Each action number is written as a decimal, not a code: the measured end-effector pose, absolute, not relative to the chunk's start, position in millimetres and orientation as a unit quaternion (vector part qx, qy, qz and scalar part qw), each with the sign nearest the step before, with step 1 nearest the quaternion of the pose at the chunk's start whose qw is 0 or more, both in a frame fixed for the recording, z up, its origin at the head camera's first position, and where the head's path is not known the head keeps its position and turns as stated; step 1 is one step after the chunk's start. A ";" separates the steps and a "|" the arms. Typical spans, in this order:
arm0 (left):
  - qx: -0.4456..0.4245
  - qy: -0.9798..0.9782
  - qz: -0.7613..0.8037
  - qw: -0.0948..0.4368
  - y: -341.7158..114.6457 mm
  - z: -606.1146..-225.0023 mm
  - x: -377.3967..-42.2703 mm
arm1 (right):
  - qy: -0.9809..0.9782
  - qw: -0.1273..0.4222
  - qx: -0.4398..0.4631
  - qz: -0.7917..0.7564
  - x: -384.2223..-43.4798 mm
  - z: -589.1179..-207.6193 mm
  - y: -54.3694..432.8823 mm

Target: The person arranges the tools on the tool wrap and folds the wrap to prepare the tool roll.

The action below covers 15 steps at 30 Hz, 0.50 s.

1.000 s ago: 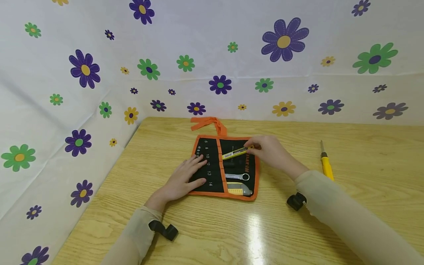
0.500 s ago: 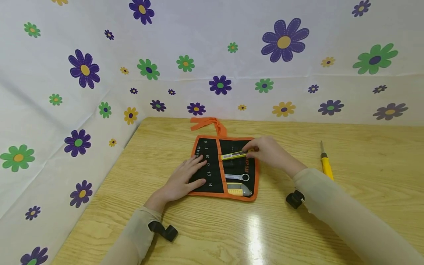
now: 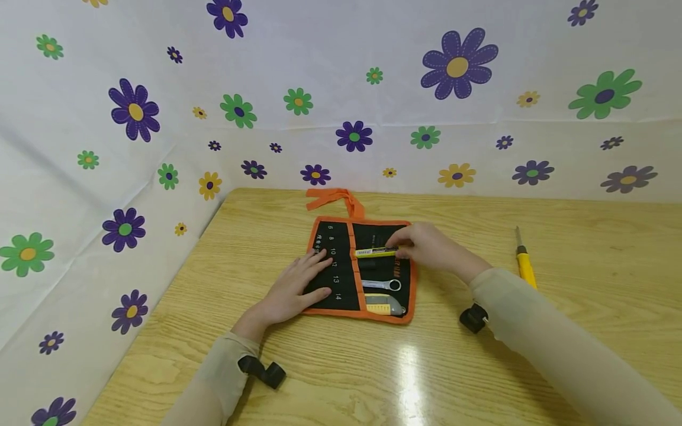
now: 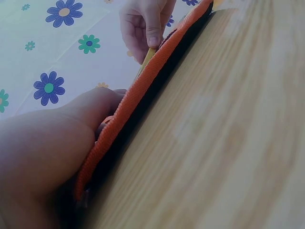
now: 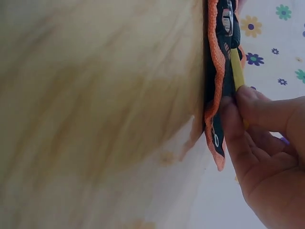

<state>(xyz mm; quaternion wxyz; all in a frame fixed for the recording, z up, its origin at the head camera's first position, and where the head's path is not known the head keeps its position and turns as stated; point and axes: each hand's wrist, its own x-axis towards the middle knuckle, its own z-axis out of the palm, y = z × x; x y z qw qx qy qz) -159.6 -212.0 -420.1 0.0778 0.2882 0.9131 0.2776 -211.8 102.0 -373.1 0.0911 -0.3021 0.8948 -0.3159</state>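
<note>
A black tool pouch [image 3: 380, 231] with orange trim lies unfolded on the table, sizes printed beside its pockets. My left hand [image 3: 290, 287] rests on its left part, fingers spread. Between thumb and fingers, my right hand [image 3: 428, 247] pinches a slim yellow tool [image 3: 373, 252] with a printed label; its exact kind is unclear. The tool's left end meets the pouch's middle orange band; whether it is inside a pocket cannot be told. Below it, a ring-ended wrench [image 3: 380, 284] and a yellow-grey utility knife [image 3: 379, 304] sit in pockets. The right wrist view shows the pinched yellow tool [image 5: 237, 69] close to the pouch.
A yellow-handled screwdriver [image 3: 524, 266] lies to the right, beyond my right forearm. Orange tie straps [image 3: 335, 196] trail from the pouch's far edge. The wooden table [image 3: 341, 361] ends at a flower-printed cloth [image 3: 319, 71] behind and at left.
My right hand has moved slightly down and left, turning the yellow tool from slanted to nearly level with its end at the middle band. The left hand stays in place.
</note>
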 end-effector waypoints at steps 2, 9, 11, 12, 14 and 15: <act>0.289 0.913 0.278 0.078 -211.9 -420.4 -159.5 | 0.899 0.085 -0.298 -0.310 -212.2 -373.5 100.6; 0.290 0.913 0.277 0.078 -211.5 -420.1 -159.3 | 0.908 0.071 -0.293 -0.292 -214.4 -373.0 95.8; 0.289 0.913 0.278 0.078 -211.5 -419.8 -159.2 | 0.908 0.074 -0.295 -0.289 -215.0 -372.9 95.2; 0.288 0.913 0.279 0.078 -211.5 -419.6 -159.1 | 0.908 0.075 -0.296 -0.288 -215.6 -373.1 94.9; 0.287 0.913 0.279 0.077 -211.6 -419.3 -158.8 | 0.908 0.078 -0.296 -0.285 -215.9 -373.1 94.0; 0.287 0.913 0.279 0.077 -211.6 -419.2 -158.8 | 0.909 0.077 -0.296 -0.284 -216.1 -373.2 93.5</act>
